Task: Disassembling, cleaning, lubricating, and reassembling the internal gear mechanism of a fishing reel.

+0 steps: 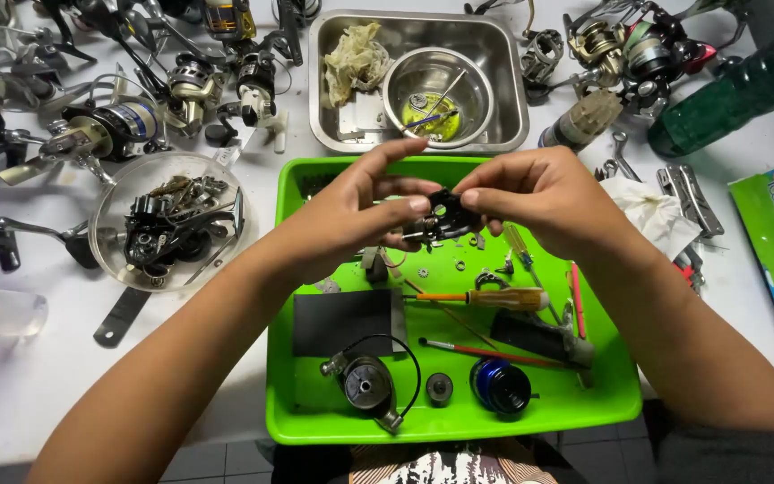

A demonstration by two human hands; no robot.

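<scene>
Over the far edge of the bright green plastic tray [315,421], I pinch a small black metal reel part [445,213] between my left hand [365,206] and right hand [530,193], both clamped on it, mid-disassembly by my reckoning, with steady fingertip work needed next.
</scene>
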